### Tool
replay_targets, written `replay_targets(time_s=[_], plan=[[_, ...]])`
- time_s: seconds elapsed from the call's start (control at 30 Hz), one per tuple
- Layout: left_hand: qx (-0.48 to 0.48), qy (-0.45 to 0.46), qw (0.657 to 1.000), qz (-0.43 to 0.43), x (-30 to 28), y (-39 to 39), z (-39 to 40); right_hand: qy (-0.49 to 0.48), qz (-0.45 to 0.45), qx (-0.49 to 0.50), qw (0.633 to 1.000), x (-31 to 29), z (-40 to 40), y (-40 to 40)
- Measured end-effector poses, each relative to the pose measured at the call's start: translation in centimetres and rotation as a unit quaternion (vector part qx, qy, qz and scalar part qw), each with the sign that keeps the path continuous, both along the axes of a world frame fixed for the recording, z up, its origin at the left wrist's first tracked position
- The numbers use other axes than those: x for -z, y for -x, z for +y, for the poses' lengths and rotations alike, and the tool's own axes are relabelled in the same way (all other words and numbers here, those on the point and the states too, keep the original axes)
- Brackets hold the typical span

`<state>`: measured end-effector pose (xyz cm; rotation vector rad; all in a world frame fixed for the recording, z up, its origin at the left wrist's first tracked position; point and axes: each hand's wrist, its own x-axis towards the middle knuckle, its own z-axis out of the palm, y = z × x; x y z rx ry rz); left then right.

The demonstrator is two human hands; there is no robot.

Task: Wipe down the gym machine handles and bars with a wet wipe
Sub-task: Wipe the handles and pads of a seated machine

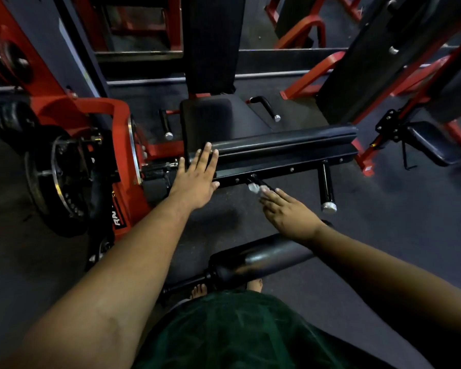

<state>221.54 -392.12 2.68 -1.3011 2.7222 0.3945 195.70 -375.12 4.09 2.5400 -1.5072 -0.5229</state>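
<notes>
My left hand (197,179) flat, fingers straight on the black pad (282,142), my right hand (285,211) pressing the wet wipe (254,187) with straight fingers against a handle (261,183)

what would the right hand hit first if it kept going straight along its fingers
Probably the crumpled white wet wipe at the fingertips of the right hand, draped on a short black handle under the long black padded bar. Depth is uncertain.
</notes>
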Motion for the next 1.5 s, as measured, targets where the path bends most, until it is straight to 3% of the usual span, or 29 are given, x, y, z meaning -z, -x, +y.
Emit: replay_targets(time_s=[0.1,0.2,0.27,0.33,0.4,0.43,0.73,0.9,0.97,1.17,1.23,1.33,1.5], plan=[[0.004,0.003,1.000,0.006,0.1,0.0,0.0,-0.012,-0.011,-0.045,0.999,-1.7,3.9,2.0],[0.002,0.008,1.000,0.009,0.3,0.1,0.1,0.045,-0.180,0.025,0.982,-3.5,5.1,2.7],[0.002,0.009,1.000,0.009,0.2,0.1,0.1,0.092,-0.308,0.164,0.933,-4.4,2.8,2.0],[0.002,0.005,1.000,0.007,0.3,0.1,0.1,0.089,-0.419,0.311,0.848,-4.2,-0.7,0.9],[0.002,0.002,1.000,0.006,0.4,0.1,0.0,-0.001,-0.459,0.409,0.789,-3.1,-4.0,-0.3],[0.001,0.003,1.000,0.005,0.3,0.0,-0.1,-0.051,-0.453,0.429,0.780,-2.7,-5.1,-0.9],[-0.005,-0.001,1.000,0.001,0.2,0.1,0.0,-0.112,-0.438,0.475,0.755,-4.1,-0.3,3.5],[-0.028,-0.003,1.000,-0.005,-0.7,0.4,0.8,-0.060,-0.402,0.496,0.767,-4.9,2.2,5.4],[-0.050,0.005,0.999,0.010,-1.4,1.5,2.0,-0.005,-0.467,0.508,0.724,-4.4,3.3,5.7],[0.011,0.044,0.996,0.075,-4.5,10.8,8.3,0.030,-0.705,0.520,0.481,-4.1,7.1,7.6],[0.016,0.037,0.993,0.110,-5.2,14.5,10.4,0.029,-0.731,0.522,0.439,-4.6,9.1,9.2],[0.046,0.041,0.986,0.153,-6.2,20.9,14.1,0.034,-0.746,0.516,0.419,-5.1,13.1,13.8],[0.106,-0.023,0.976,0.189,-7.7,31.1,20.6,0.066,-0.762,0.463,0.447,-6.3,18.6,21.4]])
